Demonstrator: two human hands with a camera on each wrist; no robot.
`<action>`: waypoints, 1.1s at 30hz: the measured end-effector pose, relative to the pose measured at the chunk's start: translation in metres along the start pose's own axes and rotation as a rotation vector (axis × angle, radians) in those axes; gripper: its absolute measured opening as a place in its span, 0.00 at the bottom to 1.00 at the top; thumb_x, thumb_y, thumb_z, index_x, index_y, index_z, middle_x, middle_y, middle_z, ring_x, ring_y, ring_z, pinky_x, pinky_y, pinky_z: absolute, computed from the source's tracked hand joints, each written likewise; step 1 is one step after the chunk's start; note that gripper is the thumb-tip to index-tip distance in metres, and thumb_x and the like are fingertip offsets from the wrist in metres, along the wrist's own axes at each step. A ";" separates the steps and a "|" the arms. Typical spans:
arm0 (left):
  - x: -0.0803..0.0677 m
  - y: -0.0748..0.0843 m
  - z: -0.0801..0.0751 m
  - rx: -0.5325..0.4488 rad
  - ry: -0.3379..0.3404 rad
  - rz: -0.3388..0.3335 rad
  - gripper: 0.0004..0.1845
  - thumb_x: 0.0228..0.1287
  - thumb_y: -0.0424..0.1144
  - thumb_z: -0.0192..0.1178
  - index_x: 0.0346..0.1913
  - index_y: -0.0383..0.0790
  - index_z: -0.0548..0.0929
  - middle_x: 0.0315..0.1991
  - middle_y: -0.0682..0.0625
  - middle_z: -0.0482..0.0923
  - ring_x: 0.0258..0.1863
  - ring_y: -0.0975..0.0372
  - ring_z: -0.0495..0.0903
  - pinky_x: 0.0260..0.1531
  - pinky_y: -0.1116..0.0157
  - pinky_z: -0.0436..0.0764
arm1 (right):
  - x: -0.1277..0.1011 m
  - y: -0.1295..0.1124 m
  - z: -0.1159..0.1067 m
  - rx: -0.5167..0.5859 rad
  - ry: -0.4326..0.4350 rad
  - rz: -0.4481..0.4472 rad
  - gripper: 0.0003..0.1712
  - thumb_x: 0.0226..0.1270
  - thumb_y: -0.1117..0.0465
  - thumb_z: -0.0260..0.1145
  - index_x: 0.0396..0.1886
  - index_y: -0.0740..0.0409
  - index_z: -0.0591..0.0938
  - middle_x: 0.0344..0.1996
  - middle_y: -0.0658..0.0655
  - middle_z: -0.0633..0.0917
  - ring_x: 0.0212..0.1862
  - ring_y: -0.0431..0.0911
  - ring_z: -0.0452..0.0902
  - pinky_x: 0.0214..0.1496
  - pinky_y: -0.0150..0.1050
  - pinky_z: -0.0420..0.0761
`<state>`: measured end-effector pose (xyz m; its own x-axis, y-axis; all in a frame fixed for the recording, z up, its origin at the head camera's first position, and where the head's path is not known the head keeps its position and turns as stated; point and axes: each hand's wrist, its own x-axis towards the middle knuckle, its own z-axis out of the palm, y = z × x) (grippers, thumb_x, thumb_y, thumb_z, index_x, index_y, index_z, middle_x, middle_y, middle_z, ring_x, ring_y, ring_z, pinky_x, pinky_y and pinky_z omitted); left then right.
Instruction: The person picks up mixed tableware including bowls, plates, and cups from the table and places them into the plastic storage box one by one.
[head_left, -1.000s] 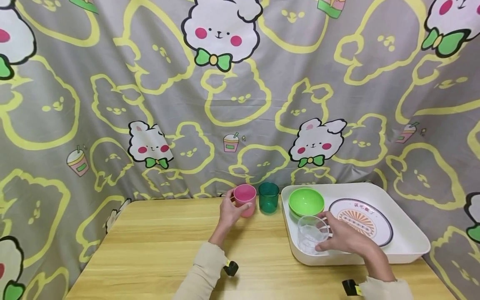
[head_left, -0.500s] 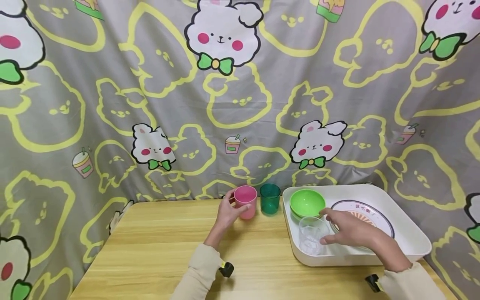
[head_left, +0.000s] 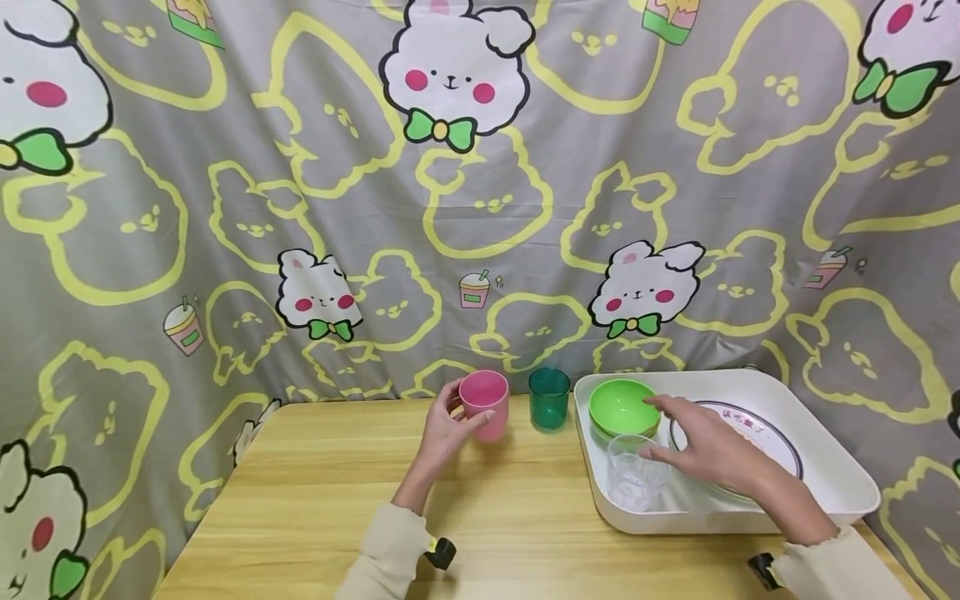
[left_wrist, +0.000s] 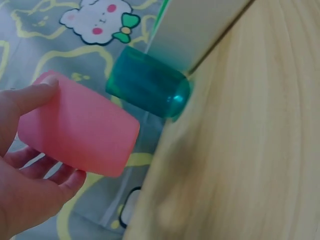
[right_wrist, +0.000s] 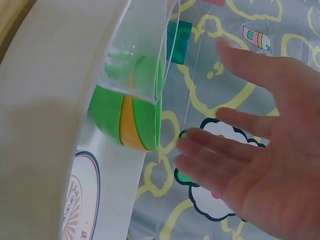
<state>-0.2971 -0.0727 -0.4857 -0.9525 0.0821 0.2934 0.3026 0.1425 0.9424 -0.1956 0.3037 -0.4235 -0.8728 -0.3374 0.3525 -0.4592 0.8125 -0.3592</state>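
A pink cup (head_left: 487,414) is gripped by my left hand (head_left: 442,432), thumb on the near side and fingers round the far side. In the left wrist view, the pink cup (left_wrist: 82,130) appears raised off the table. Just right of it a translucent teal cup (head_left: 549,402) stands upright. My right hand (head_left: 708,446) is over the white tray (head_left: 843,496), its fingers spread and holding nothing. A clear cup (head_left: 633,483) stands in the tray's near left corner, apart from the hand in the right wrist view. Behind this cup sit stacked bowls, the top one green (head_left: 622,407).
An oval plate (head_left: 783,454) with a dark rim and printed design lies in the tray, partly hidden by my right arm. The wooden table (head_left: 315,492) spreads to the left of the tray. A patterned curtain (head_left: 510,208) hangs right behind the table.
My right hand has let go of the clear cup and drawn back to the right. My left hand has moved the pink cup slightly left, away from the teal cup.
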 end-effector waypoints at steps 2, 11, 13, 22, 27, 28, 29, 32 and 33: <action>-0.002 0.004 -0.005 -0.009 -0.018 0.013 0.38 0.57 0.32 0.76 0.69 0.32 0.72 0.62 0.36 0.76 0.62 0.44 0.76 0.62 0.47 0.78 | 0.002 0.000 0.002 0.002 0.065 -0.025 0.41 0.59 0.50 0.80 0.65 0.69 0.75 0.59 0.69 0.81 0.59 0.64 0.78 0.59 0.63 0.79; -0.004 0.020 -0.018 -0.067 -0.087 0.069 0.37 0.58 0.30 0.75 0.71 0.36 0.72 0.63 0.38 0.77 0.64 0.46 0.76 0.65 0.51 0.76 | 0.012 -0.002 0.006 0.061 0.160 -0.020 0.47 0.63 0.51 0.77 0.75 0.65 0.67 0.68 0.67 0.74 0.69 0.67 0.68 0.64 0.70 0.71; -0.007 0.022 -0.021 -0.074 -0.093 0.082 0.38 0.58 0.30 0.75 0.71 0.36 0.72 0.64 0.38 0.76 0.64 0.45 0.76 0.65 0.51 0.76 | 0.012 -0.002 0.007 0.087 0.156 0.000 0.48 0.63 0.50 0.77 0.76 0.64 0.66 0.70 0.67 0.73 0.70 0.68 0.66 0.65 0.70 0.69; -0.014 0.022 -0.034 -0.070 -0.118 0.065 0.39 0.55 0.30 0.77 0.71 0.42 0.75 0.63 0.43 0.77 0.62 0.49 0.77 0.62 0.55 0.79 | 0.013 -0.002 0.022 0.200 0.161 0.005 0.48 0.65 0.53 0.76 0.78 0.65 0.63 0.70 0.70 0.72 0.69 0.67 0.67 0.61 0.68 0.75; -0.015 0.023 -0.038 -0.118 -0.161 0.086 0.38 0.55 0.29 0.77 0.71 0.41 0.75 0.64 0.41 0.77 0.62 0.48 0.77 0.61 0.54 0.80 | 0.020 -0.009 0.032 0.311 0.146 0.036 0.48 0.66 0.53 0.76 0.78 0.62 0.62 0.71 0.68 0.72 0.71 0.64 0.66 0.64 0.65 0.75; -0.016 0.025 -0.038 -0.125 -0.166 0.089 0.38 0.55 0.29 0.77 0.70 0.41 0.75 0.64 0.41 0.77 0.62 0.48 0.77 0.61 0.54 0.80 | 0.021 -0.012 0.034 0.327 0.144 0.042 0.48 0.66 0.53 0.76 0.78 0.62 0.62 0.71 0.67 0.71 0.71 0.64 0.66 0.64 0.64 0.74; -0.016 0.026 -0.037 -0.130 -0.169 0.092 0.38 0.56 0.29 0.77 0.71 0.41 0.75 0.64 0.41 0.77 0.62 0.48 0.77 0.61 0.55 0.80 | 0.022 -0.013 0.036 0.339 0.144 0.046 0.48 0.66 0.52 0.76 0.79 0.61 0.62 0.71 0.66 0.72 0.71 0.63 0.66 0.64 0.63 0.75; -0.016 0.031 -0.035 -0.144 -0.161 0.094 0.38 0.54 0.29 0.77 0.70 0.41 0.76 0.63 0.42 0.77 0.61 0.48 0.77 0.61 0.56 0.81 | 0.026 -0.018 0.042 0.378 0.146 0.052 0.48 0.66 0.53 0.76 0.79 0.60 0.62 0.71 0.66 0.72 0.71 0.63 0.66 0.65 0.62 0.74; -0.015 0.032 -0.035 -0.151 -0.158 0.095 0.38 0.54 0.29 0.78 0.69 0.40 0.76 0.63 0.42 0.78 0.61 0.48 0.77 0.61 0.55 0.81 | 0.027 -0.018 0.043 0.394 0.149 0.054 0.48 0.66 0.53 0.76 0.79 0.60 0.62 0.71 0.66 0.71 0.72 0.63 0.66 0.65 0.62 0.74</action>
<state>-0.2741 -0.1037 -0.4543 -0.8990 0.2426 0.3645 0.3706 -0.0217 0.9285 -0.2181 0.2589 -0.4448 -0.8770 -0.2035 0.4352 -0.4671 0.5736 -0.6730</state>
